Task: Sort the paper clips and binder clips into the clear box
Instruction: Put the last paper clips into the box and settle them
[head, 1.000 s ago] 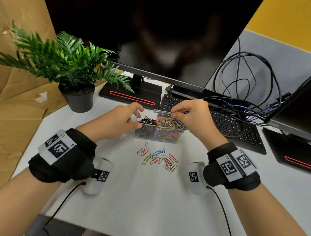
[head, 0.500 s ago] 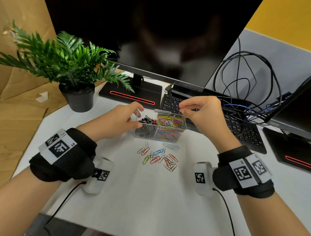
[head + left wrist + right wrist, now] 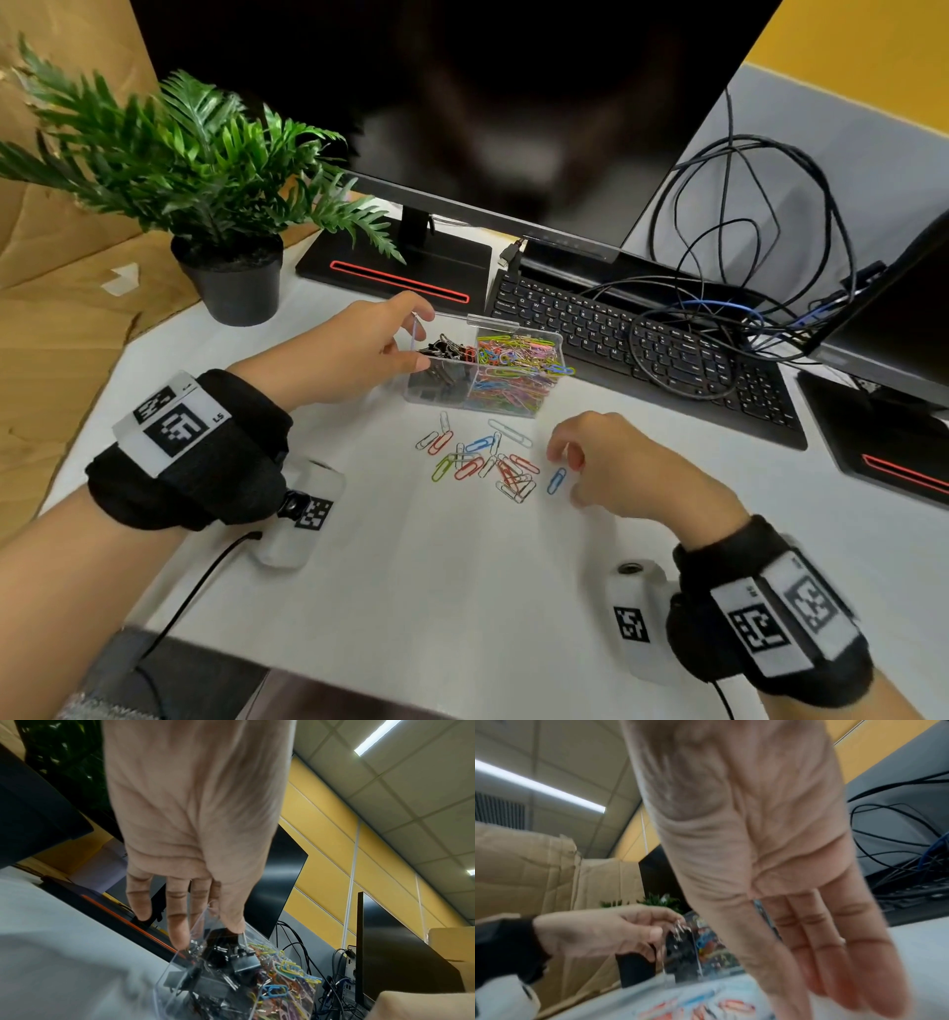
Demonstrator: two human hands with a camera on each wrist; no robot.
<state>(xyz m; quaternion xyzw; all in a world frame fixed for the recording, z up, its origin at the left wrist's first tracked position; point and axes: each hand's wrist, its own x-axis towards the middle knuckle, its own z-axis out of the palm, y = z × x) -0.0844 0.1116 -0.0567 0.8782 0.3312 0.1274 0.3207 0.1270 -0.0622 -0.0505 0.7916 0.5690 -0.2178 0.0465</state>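
Observation:
The clear box (image 3: 544,406) stands on the white table, black binder clips (image 3: 442,353) in its left compartment and coloured paper clips (image 3: 518,360) in its right one. My left hand (image 3: 380,344) pinches the box's left end between thumb and fingers; the left wrist view shows those fingers (image 3: 177,931) on the rim of the box (image 3: 177,981). Several loose paper clips (image 3: 482,462) lie in front of the box. My right hand (image 3: 565,478) hovers at their right edge, holding nothing, with a blue paper clip (image 3: 556,480) between thumb and forefinger. The right wrist view is blurred and shows straight fingers (image 3: 847,973) pointing down.
A potted plant (image 3: 226,277) stands at the back left, beside a monitor base (image 3: 395,272). A black keyboard (image 3: 642,354) under tangled cables (image 3: 744,257) lies directly behind the box. A second monitor (image 3: 898,334) is on the right. Cardboard (image 3: 51,308) borders the table's left side.
My right hand has come away from the box's top and down to the table beside the loose clips. A long silver clip now lies in front of the box. My left hand keeps its hold.

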